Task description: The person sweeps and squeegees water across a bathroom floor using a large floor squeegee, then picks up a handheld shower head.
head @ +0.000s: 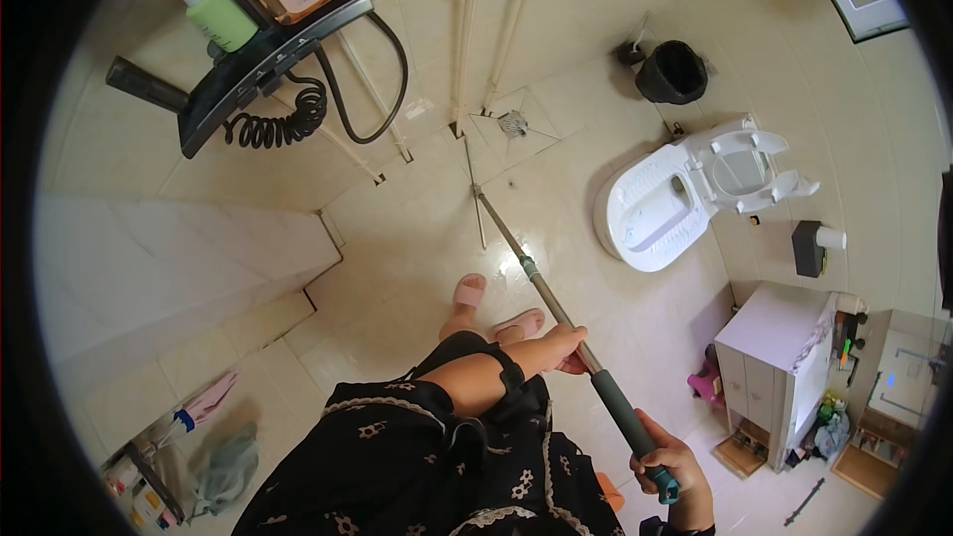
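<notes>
I hold a long-handled floor squeegee (551, 299) with both hands. My left hand (567, 351) is closed around the metal pole, just beyond the dark green grip (624, 413). Near the pole's end, my right hand (668, 459) wraps that grip. The pole slants away to a thin head (479, 217), which appears to rest on the cream tiled floor (402, 238). Past the head, by the foot of the wall pipes, lies a metal floor drain (512, 123). My feet, in pink slippers (520, 323), stand short of the head.
A white toilet (651, 208) stands at right with its seat raised. A black bin (672, 73) is behind it. The white cabinet (767, 357) is at lower right. A black shower shelf (275, 59) with bottles juts out at upper left. A plastic bag (227, 465) lies lower left.
</notes>
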`<state>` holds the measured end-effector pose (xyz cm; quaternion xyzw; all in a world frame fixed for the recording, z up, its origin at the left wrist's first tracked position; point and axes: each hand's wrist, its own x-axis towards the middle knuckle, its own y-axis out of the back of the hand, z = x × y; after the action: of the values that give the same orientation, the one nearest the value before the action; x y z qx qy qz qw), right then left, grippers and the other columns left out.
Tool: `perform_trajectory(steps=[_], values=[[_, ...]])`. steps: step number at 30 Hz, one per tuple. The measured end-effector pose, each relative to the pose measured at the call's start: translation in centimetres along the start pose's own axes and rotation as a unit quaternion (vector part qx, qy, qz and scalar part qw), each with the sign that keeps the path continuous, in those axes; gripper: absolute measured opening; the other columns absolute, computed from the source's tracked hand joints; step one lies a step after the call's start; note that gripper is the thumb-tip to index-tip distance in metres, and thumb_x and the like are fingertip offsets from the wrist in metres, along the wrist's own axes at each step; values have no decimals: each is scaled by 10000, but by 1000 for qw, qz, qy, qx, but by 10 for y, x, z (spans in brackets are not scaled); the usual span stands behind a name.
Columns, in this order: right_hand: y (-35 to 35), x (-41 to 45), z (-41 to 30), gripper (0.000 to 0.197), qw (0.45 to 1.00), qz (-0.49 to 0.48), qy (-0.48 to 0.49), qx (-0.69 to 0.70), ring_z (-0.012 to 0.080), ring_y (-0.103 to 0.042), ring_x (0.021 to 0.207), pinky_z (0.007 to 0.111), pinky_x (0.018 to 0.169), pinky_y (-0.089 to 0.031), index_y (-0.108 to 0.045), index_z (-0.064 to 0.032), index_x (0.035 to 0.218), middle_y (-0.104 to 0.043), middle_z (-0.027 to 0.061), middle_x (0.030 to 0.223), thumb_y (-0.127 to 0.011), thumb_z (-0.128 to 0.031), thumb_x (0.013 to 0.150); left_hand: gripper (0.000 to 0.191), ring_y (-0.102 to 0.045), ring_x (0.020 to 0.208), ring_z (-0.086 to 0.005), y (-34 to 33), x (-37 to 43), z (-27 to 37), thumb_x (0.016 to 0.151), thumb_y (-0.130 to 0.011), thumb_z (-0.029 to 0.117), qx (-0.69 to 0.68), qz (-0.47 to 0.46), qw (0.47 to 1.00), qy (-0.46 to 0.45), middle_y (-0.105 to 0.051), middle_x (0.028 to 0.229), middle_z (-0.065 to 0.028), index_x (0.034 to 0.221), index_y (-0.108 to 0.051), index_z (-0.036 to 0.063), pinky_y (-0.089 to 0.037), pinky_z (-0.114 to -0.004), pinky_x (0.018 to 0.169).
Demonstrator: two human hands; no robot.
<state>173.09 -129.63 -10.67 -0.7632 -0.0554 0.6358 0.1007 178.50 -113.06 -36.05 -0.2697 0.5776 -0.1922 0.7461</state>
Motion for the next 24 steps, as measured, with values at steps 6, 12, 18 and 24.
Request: perform_trajectory(steps=[6, 12, 18, 24], values=[[-11, -13, 16, 808, 999, 20, 40, 18, 199, -367, 351, 294, 337, -310, -197, -102, 1400, -473, 170, 638, -478, -41, 645, 466, -637, 761, -292, -4, 1, 7, 883, -399, 434, 74, -87, 991, 68, -613, 896, -195, 981, -514, -7, -521, -398, 657], [-18, -4, 22, 721, 992, -4, 124, 36, 211, -394, 346, 290, 336, -325, -233, -61, 1379, -513, 201, 672, -512, -161, 721, 552, -543, 1007, -335, -7, -69, 25, 829, -551, 357, 482, 15, 865, -135, -478, 1145, -244, 1239, -347, 49, -456, -420, 836], [-45, 28, 14, 603, 937, -67, 317, 127, 204, -460, 381, 248, 382, -370, -291, -6, 1330, -557, 158, 714, -333, -445, 918, 467, -494, 994, -308, -67, -146, 43, 648, -682, 38, 578, 22, 587, -566, -528, 1029, -123, 1064, -471, 58, -386, -382, 873], [30, 22, 96, 470, 916, -1, 388, 107, 126, -491, 415, 223, 389, -391, -421, -16, 1248, -564, 71, 716, -414, -344, 911, 189, -498, 731, -142, -87, -193, 48, 725, -563, -44, 362, 66, 647, -668, -516, 781, -44, 873, -485, 44, -417, -265, 700]])
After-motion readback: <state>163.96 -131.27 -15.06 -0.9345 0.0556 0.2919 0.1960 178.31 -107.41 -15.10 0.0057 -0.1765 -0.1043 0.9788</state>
